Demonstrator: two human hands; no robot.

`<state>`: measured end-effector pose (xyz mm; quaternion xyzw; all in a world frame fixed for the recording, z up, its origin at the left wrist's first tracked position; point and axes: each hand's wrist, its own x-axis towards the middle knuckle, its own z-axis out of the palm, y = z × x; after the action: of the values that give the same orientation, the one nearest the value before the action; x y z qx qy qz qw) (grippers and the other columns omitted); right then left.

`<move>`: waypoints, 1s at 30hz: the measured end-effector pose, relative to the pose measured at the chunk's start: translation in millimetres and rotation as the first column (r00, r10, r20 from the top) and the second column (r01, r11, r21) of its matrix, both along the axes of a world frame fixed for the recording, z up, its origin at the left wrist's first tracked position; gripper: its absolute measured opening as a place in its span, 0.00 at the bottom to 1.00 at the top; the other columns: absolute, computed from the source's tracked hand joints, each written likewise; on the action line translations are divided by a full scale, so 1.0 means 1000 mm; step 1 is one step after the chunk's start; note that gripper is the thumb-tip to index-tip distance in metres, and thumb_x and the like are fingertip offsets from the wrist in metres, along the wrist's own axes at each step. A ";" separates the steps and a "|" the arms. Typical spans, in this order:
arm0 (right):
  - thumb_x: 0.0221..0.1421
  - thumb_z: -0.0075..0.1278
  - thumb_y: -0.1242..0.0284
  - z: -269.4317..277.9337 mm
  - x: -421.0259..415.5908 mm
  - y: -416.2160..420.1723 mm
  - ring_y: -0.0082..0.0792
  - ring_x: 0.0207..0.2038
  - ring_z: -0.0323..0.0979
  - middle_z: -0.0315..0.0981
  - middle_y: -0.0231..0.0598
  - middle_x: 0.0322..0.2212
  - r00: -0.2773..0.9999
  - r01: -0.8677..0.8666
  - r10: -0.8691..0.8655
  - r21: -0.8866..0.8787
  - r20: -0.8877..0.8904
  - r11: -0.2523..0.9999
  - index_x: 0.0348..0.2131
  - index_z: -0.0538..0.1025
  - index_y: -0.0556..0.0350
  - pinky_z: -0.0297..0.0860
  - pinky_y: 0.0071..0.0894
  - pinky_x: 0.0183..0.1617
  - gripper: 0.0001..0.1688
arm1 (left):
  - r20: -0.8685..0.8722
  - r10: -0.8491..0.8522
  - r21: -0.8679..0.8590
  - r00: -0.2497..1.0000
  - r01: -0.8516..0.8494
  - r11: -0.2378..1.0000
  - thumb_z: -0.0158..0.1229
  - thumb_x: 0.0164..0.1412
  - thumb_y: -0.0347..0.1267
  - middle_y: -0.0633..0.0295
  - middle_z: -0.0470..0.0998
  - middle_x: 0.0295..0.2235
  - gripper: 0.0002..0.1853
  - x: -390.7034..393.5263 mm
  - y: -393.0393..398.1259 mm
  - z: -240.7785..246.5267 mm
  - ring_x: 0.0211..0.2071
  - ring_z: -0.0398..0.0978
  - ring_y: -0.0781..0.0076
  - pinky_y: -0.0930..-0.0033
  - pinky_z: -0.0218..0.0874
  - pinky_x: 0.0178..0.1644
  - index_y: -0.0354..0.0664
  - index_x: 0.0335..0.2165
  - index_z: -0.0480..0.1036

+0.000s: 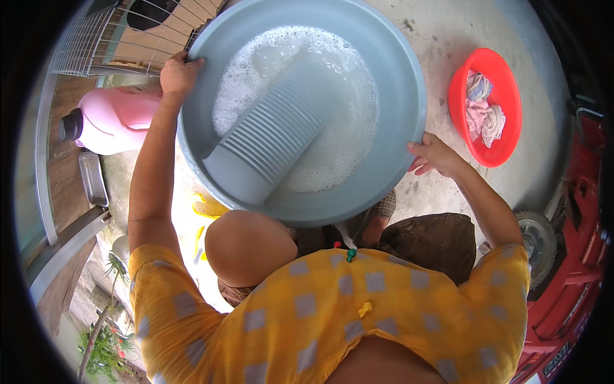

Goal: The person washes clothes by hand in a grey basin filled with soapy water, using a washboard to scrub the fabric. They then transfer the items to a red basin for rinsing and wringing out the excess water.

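A large grey-blue plastic washbasin (398,110) is directly before me, tipped somewhat towards my knees. Cloudy, sudsy water (336,144) covers much of its floor. From the near left wall a ribbed washboard (273,139) of the same colour slants into the water, its far end hidden under the suds. My left hand (180,74) grips the basin's rim at the upper left. At the right, my right hand (434,153) holds the rim, with the thumb on the edge and the fingers curled outside and below.
A red plastic basin (513,120) with crumpled cloths (484,113) stands on the concrete floor at right. Left are a pink jug (115,115), a metal tray (93,177) and a wire cage (129,38). A red wheeled vehicle (575,269) borders the right side.
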<state>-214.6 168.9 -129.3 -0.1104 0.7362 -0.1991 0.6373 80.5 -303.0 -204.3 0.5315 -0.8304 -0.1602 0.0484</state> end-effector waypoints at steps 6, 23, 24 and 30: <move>0.62 0.43 0.59 0.006 0.006 -0.012 0.36 0.33 0.77 0.70 0.47 0.43 0.998 -0.023 0.029 0.135 -0.047 0.991 0.52 0.60 0.61 0.73 0.29 0.30 0.28 | 0.020 -0.062 -0.085 0.998 0.063 0.994 0.57 0.52 0.50 0.52 0.78 0.38 0.27 -0.038 0.007 0.006 0.41 0.75 0.50 0.53 0.66 0.43 0.48 0.47 0.71; 0.59 0.47 0.58 -0.001 -0.003 0.017 0.35 0.31 0.75 0.74 0.45 0.30 0.951 -0.236 0.206 -0.110 -0.232 0.965 0.42 0.67 0.62 0.70 0.32 0.34 0.24 | 0.077 -0.073 -0.278 0.994 0.092 0.956 0.52 0.56 0.53 0.49 0.77 0.38 0.28 -0.027 0.005 -0.019 0.40 0.75 0.46 0.50 0.65 0.41 0.47 0.48 0.69; 0.58 0.48 0.59 -0.001 -0.011 0.025 0.36 0.32 0.75 0.74 0.45 0.30 0.899 -0.345 0.278 -0.159 -0.337 0.925 0.41 0.67 0.61 0.70 0.33 0.35 0.23 | 0.097 -0.050 -0.244 0.994 0.072 0.967 0.52 0.56 0.54 0.49 0.77 0.39 0.29 -0.027 0.001 -0.020 0.39 0.75 0.46 0.51 0.65 0.40 0.48 0.49 0.68; 0.51 0.55 0.59 -0.019 -0.122 0.123 0.50 0.38 0.71 0.70 0.49 0.35 0.409 -0.472 0.023 -0.189 -0.912 0.861 0.38 0.67 0.60 0.67 0.47 0.43 0.25 | 0.282 0.121 -0.378 0.952 -0.006 0.926 0.51 0.56 0.55 0.56 0.66 0.53 0.35 -0.051 0.014 -0.014 0.52 0.65 0.47 0.38 0.58 0.47 0.61 0.59 0.55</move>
<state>-337.0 292.0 -148.3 -0.4429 0.8702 -0.1649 0.1395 29.5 -289.2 -218.1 0.5575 -0.8254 0.0847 0.0270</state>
